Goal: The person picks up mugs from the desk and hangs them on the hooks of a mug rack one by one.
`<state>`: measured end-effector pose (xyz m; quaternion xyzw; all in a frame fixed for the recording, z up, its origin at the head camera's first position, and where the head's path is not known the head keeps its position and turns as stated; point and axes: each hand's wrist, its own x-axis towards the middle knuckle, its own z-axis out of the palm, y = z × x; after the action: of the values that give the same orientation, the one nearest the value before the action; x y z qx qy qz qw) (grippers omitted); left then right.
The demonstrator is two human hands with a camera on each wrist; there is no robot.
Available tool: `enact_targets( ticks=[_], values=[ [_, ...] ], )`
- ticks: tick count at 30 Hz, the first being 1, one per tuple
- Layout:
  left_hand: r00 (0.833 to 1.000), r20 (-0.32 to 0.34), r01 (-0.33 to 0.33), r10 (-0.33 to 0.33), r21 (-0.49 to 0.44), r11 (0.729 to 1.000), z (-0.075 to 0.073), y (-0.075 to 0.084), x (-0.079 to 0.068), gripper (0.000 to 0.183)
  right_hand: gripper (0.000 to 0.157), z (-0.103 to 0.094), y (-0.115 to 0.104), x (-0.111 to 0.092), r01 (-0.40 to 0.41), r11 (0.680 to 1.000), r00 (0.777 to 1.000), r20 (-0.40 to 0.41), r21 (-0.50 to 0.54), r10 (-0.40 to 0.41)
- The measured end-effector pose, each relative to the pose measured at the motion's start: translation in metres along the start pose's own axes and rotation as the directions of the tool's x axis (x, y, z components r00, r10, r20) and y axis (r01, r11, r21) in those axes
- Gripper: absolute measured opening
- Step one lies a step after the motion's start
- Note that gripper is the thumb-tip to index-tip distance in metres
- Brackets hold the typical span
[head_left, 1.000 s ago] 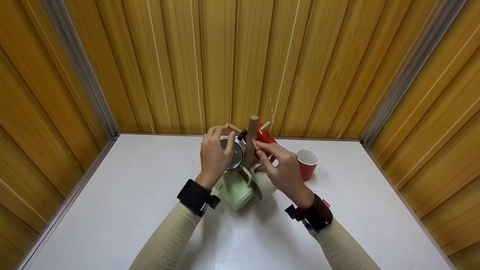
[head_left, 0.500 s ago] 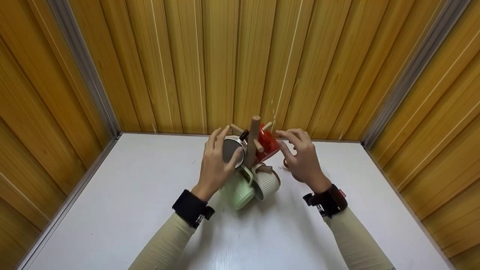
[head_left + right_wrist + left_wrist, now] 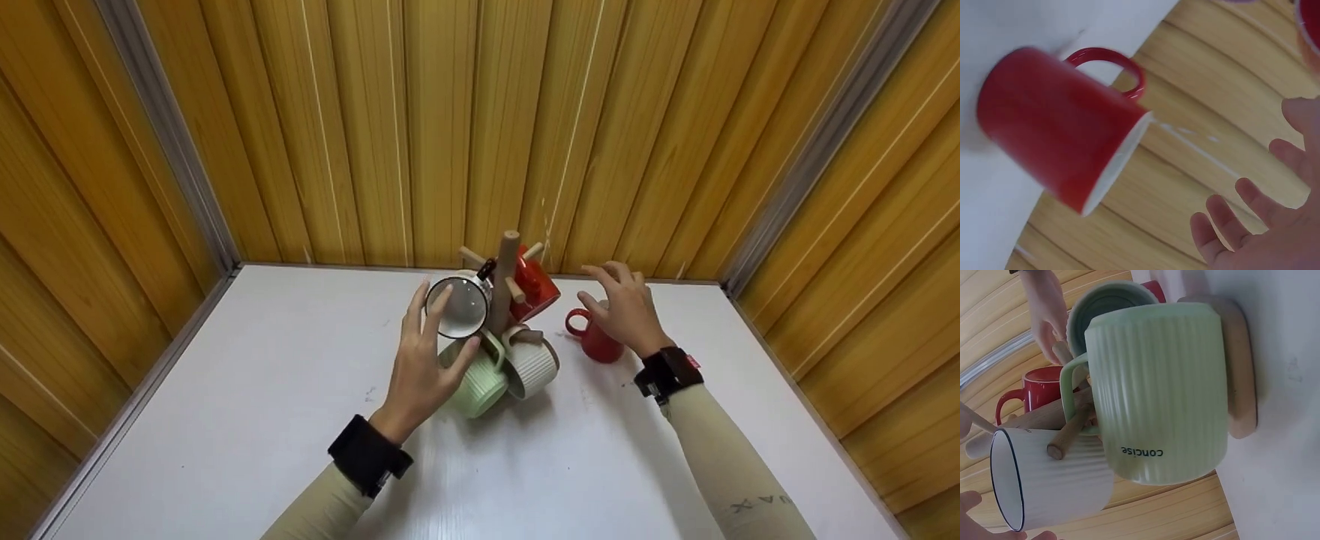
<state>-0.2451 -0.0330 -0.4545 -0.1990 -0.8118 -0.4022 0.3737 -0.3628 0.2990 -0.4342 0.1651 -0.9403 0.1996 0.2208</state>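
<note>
A wooden mug tree [image 3: 509, 262] stands mid-table with several mugs on its pegs. My left hand [image 3: 420, 367] is at the white mug with a black rim [image 3: 469, 315], its fingers spread and extended across the mouth. In the left wrist view, fingertips [image 3: 971, 500] show right by that mug's rim. Below it hangs a ribbed green mug [image 3: 1157, 394] marked "concise". My right hand [image 3: 628, 315] hovers with loosely bent fingers over a red mug [image 3: 1061, 124] that stands upright on the table. Nothing is in the right hand, and it partly hides that mug's mouth.
A ribbed white mug [image 3: 534, 367] hangs at the tree's front right, and a glossy red mug [image 3: 536, 289] at its right. A bare peg [image 3: 516, 291] points forward. Wood-patterned panels [image 3: 435, 135] wall the white table [image 3: 285, 390] at the back and sides.
My right hand has left the front peg and moved right, over the standing red mug. My left hand has drawn back toward me, and the black-rimmed mug's mouth shows more fully.
</note>
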Motion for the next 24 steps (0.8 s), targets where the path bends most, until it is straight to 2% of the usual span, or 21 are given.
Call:
enact_targets(
  ticks=[6, 11, 17, 24],
  values=[
    [1.000, 0.008, 0.008, -0.008, 0.021, 1.000, -0.003, -0.003, -0.016, 0.077, 0.055, 0.012, 0.016, 0.002, -0.087, 0.995, 0.985, 0.148, -0.052, 0.094],
    [1.000, -0.005, -0.005, 0.005, 0.029, 1.000, 0.002, -0.003, -0.024, 0.076, 0.060, 0.018, 0.030, -0.003, -0.120, 0.986, 0.964, 0.224, -0.119, 0.144],
    [1.000, 0.012, 0.000, -0.001, 0.029, 1.000, 0.005, -0.002, -0.030, 0.075, 0.062, 0.021, 0.045, -0.009, -0.146, 0.980, 0.944, 0.278, -0.137, 0.179],
    [1.000, 0.022, 0.007, -0.007, 0.017, 1.000, 0.008, -0.001, -0.033, 0.076, 0.059, 0.025, 0.051, -0.016, -0.144, 0.985, 0.941, 0.297, -0.091, 0.164]
  ],
)
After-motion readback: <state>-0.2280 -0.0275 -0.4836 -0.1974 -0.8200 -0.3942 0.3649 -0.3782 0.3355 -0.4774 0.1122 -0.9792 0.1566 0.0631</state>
